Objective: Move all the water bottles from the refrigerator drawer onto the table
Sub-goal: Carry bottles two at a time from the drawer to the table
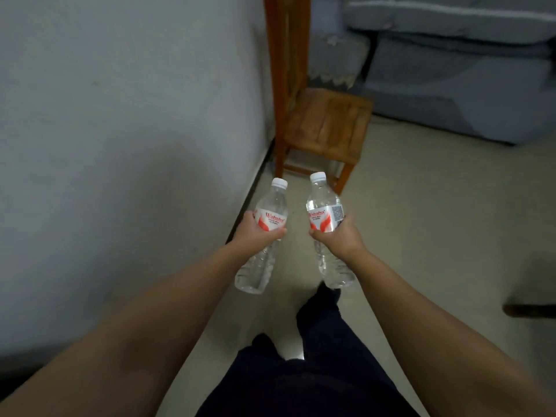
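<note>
Head view: grey sofa [469, 73] far right, wooden chair [325, 124] by the wall [120, 115], both arms out over the floor [421, 221], left hand [255, 233] grip grasping left water bottle [266, 224], right hand [340, 236] grip grasping right water bottle [325, 212], caps up, apart.

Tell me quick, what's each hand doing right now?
Left hand: grips the left water bottle around its label.
Right hand: grips the right water bottle around its label.
</note>
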Demonstrator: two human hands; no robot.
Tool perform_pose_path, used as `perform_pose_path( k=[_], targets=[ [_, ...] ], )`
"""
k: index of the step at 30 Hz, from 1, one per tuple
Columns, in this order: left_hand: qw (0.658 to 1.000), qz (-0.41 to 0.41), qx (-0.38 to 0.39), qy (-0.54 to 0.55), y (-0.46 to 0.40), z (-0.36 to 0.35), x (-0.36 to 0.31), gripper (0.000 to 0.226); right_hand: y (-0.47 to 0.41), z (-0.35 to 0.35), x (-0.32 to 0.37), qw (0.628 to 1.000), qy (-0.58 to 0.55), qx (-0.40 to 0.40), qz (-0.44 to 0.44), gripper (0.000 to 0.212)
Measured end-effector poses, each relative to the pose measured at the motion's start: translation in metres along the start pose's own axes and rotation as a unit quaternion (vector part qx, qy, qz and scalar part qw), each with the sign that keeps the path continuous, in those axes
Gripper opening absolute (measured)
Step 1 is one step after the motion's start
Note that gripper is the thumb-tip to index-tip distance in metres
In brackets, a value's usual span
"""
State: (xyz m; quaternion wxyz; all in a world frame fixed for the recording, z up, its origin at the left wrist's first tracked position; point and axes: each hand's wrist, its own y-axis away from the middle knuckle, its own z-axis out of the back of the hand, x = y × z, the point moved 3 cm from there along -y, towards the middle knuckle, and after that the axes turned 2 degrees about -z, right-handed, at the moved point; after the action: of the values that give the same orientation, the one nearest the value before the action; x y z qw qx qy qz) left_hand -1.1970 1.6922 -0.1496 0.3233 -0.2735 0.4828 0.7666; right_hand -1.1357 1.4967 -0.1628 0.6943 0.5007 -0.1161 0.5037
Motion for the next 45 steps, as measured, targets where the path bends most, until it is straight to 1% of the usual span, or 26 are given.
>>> perform_pose_path(
  k=[4, 12, 17, 20, 22, 24, 25, 28, 31, 32, 35, 36, 39, 42, 45],
  targets=[
    [0.998, -0.027, 0.052, -0.035, -0.034, -0.048, -0.055, 0.070, -0.037, 0.051, -0.016, 0.999, -0.024, -0.034, -0.030, 0.075],
    [0.988, -0.049, 0.111, -0.095, -0.100, -0.152, -0.164, 0.075, -0.110, 0.168, -0.029, 0.992, -0.076, -0.077, -0.068, 0.069],
    [0.977, -0.074, 0.151, -0.133, -0.131, -0.230, -0.230, 0.077, -0.141, 0.251, -0.043, 0.979, -0.100, -0.149, -0.094, 0.070],
    [0.964, -0.097, 0.184, -0.164, -0.152, -0.274, -0.265, 0.079, -0.151, 0.289, -0.053, 0.965, -0.139, -0.189, -0.118, 0.067],
    [0.960, -0.107, 0.199, -0.167, -0.162, -0.295, -0.284, 0.076, -0.157, 0.304, -0.058, 0.958, -0.153, -0.205, -0.128, 0.066],
    [0.952, -0.116, 0.225, -0.174, -0.174, -0.321, -0.303, 0.066, -0.166, 0.319, -0.066, 0.948, -0.174, -0.220, -0.148, 0.065],
    [0.945, -0.125, 0.240, -0.183, -0.181, -0.334, -0.315, 0.061, -0.172, 0.328, -0.070, 0.942, -0.188, -0.228, -0.158, 0.065],
    [0.921, -0.148, 0.282, -0.225, -0.206, -0.369, -0.346, 0.073, -0.193, 0.348, -0.076, 0.928, -0.211, -0.246, -0.182, 0.065],
    [0.893, -0.186, 0.315, -0.261, -0.234, -0.401, -0.380, 0.074, -0.216, 0.372, -0.078, 0.911, -0.231, -0.278, -0.197, 0.066],
    [0.885, -0.198, 0.325, -0.270, -0.241, -0.410, -0.396, 0.070, -0.224, 0.382, -0.075, 0.905, -0.238, -0.290, -0.201, 0.065],
    [0.854, -0.231, 0.360, -0.296, -0.264, -0.439, -0.437, 0.043, -0.245, 0.408, -0.071, 0.878, -0.267, -0.327, -0.227, 0.065],
    [0.847, -0.239, 0.367, -0.303, -0.269, -0.447, -0.450, 0.038, -0.251, 0.416, -0.067, 0.871, -0.272, -0.339, -0.230, 0.065],
    [0.824, -0.264, 0.396, -0.307, -0.285, -0.475, -0.484, 0.035, -0.268, 0.439, -0.058, 0.849, -0.293, -0.366, -0.244, 0.067],
    [0.795, -0.282, 0.421, -0.334, -0.291, -0.504, -0.506, 0.031, -0.279, 0.456, -0.059, 0.826, -0.315, -0.383, -0.269, 0.067],
    [0.781, -0.288, 0.438, -0.340, -0.290, -0.530, -0.519, 0.032, -0.283, 0.474, -0.064, 0.806, -0.328, -0.402, -0.285, 0.067]
  ],
)
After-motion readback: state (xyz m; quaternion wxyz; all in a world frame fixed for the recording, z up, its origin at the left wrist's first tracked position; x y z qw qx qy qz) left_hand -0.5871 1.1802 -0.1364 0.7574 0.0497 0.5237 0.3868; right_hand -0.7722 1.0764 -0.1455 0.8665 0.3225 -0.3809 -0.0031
